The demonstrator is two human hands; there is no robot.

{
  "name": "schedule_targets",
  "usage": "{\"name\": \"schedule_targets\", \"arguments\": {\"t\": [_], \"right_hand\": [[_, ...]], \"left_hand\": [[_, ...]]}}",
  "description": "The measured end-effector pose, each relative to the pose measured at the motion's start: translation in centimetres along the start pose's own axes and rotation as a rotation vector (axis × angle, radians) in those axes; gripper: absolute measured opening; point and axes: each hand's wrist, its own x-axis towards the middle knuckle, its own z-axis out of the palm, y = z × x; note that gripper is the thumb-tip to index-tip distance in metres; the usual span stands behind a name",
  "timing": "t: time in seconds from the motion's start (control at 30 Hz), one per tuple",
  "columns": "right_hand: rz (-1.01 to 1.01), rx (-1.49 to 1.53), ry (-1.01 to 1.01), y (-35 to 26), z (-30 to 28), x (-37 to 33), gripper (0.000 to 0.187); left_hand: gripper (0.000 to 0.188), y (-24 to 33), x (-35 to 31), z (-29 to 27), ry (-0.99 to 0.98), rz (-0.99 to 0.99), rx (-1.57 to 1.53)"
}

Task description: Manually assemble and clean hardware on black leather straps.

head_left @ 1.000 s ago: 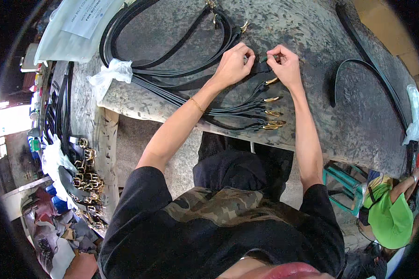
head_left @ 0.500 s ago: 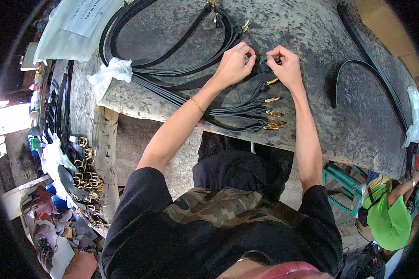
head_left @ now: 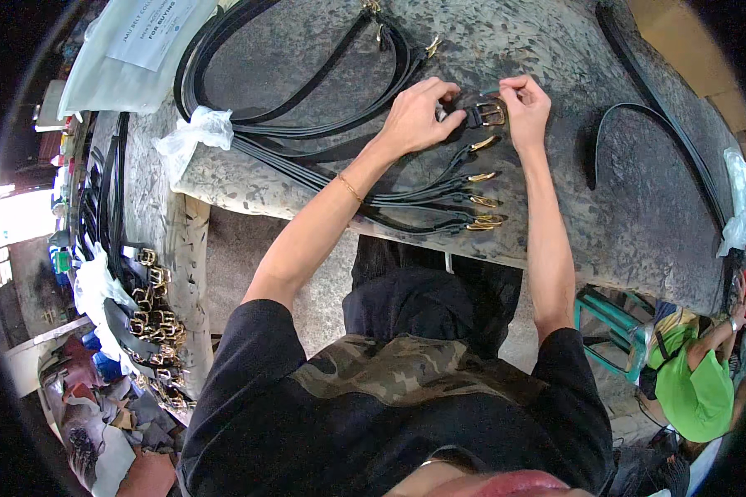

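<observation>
My left hand (head_left: 423, 114) is closed around the buckle end of a black belt (head_left: 472, 116), thumb and fingers pinching the strap. The gold-coloured buckle (head_left: 492, 113) sticks out between my two hands. Just right of it, my right hand (head_left: 526, 109) is closed in a pinch. A thin dark sliver shows at its fingertips, too small to name. Below the hands lie several black belts side by side, their gold buckles (head_left: 483, 222) toward the table's near edge. White plastic wrap (head_left: 197, 132) binds these belts at the left.
A clear plastic bag (head_left: 99, 79) with a paper sheet lies at the far left of the worn table (head_left: 555, 50). More belts (head_left: 671, 124) lie at the right. Buckled belts (head_left: 153, 319) hang left, above leather scraps (head_left: 145, 464). A person in green (head_left: 696, 398) is beside a green stool (head_left: 613, 331).
The belt's gold buckle has come into view between my hands. My right hand has moved slightly right and up, while my left hand has stayed almost in place.
</observation>
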Motion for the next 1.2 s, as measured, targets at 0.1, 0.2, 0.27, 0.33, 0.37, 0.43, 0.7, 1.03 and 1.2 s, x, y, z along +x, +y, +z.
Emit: {"name": "schedule_targets", "arguments": {"t": [0.1, 0.2, 0.27, 0.33, 0.37, 0.43, 0.7, 1.03, 1.2], "right_hand": [[0.018, -0.076, -0.067, 0.0, -0.6, 0.2, 0.002], [0.035, -0.120, -0.129, 0.0, -0.9, 0.2, 0.002], [0.061, -0.126, -0.142, 0.1, -1.0, 0.4, 0.001], [0.179, 0.367, 0.129, 0.1, -1.4, 0.7, 0.004], [0.211, 0.442, 0.169, 0.9, -2.5, 1.3, 0.006], [0.256, 0.538, 0.222, 0.6, -3.7, 1.8, 0.005], [0.306, 0.654, 0.232, 0.0, -3.5, 1.7, 0.005], [0.224, 0.540, 0.082, 0.0, -3.0, 1.4, 0.006], [0.272, 0.416, 0.052, -0.9, -1.9, 1.1, 0.007]], "left_hand": [[0.038, 0.1, 0.0, -0.1, -0.058, 0.035, 0.111], [0.040, 0.6, -0.1, -0.4, -0.131, 0.006, 0.162], [0.038, 0.4, -0.1, -0.1, -0.111, 0.044, 0.148], [0.037, 0.4, -0.1, -0.1, -0.089, 0.084, 0.131], [0.035, 0.3, -0.3, -0.2, -0.111, 0.141, 0.126], [0.033, 0.5, -0.4, -0.5, -0.172, 0.210, 0.153], [0.036, 1.1, -0.5, -0.7, -0.242, 0.255, 0.225], [0.037, 1.1, -0.3, -0.3, -0.167, 0.196, 0.189], [0.031, 0.2, -0.3, 0.3, -0.052, 0.228, 0.233]]}}
